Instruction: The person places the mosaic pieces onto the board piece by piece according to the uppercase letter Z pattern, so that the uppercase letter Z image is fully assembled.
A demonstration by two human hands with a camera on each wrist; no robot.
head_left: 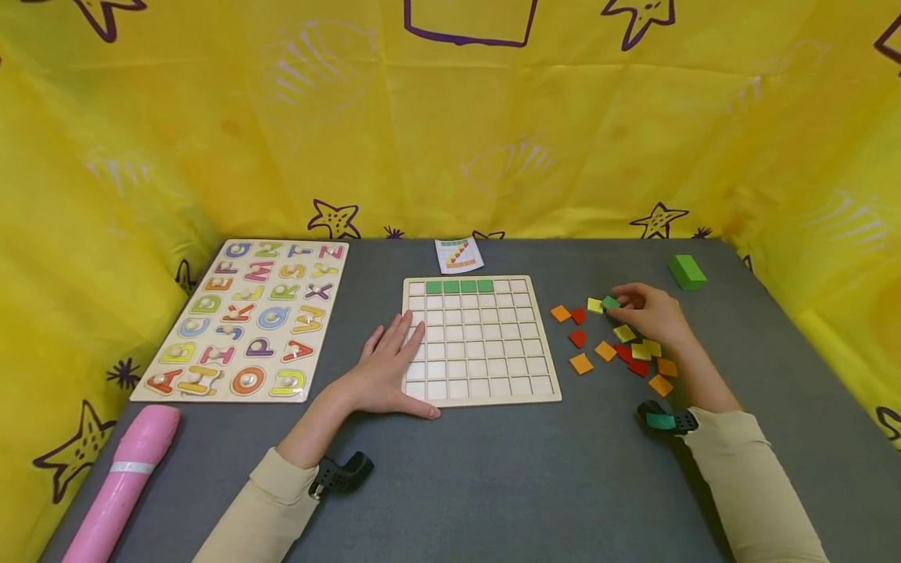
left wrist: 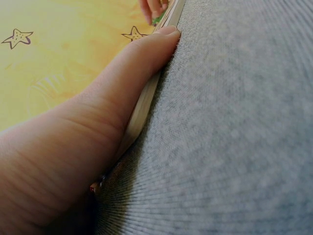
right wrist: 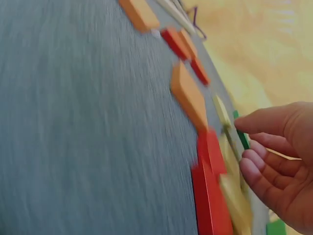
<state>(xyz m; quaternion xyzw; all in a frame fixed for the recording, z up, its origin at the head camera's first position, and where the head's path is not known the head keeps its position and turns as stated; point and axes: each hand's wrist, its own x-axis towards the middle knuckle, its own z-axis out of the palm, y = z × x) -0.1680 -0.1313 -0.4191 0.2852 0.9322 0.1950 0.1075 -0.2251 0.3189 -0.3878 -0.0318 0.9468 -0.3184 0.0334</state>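
"On the right side of the counter (head_left: 493,477), what do we see held?"

"We see a green tile (head_left: 611,303), pinched between the thumb and fingers of the right hand (head_left: 655,314), just beside a yellow tile (head_left: 594,306). Whether it touches the counter, we cannot tell."

"And around it?"

"We have red pieces (head_left: 577,338) and orange tiles (head_left: 581,363) scattered with more yellow ones, some overlapping."

"Where do we find the left hand (head_left: 383,375)?"

"Spread over the left edge of the gridded board (head_left: 486,344), fingers straight and grasping nothing, its thumb along the near edge. We count four green squares (head_left: 451,288) in the board's far row, second to fifth cells from the left."

"Farther out?"

"We spot a small printed card (head_left: 459,256) beyond the board, a green block (head_left: 687,272) past the right hand, a letter puzzle (head_left: 279,356) at the left, a pink cylinder (head_left: 123,473) nearer us, and yellow cloth (head_left: 436,117) behind."
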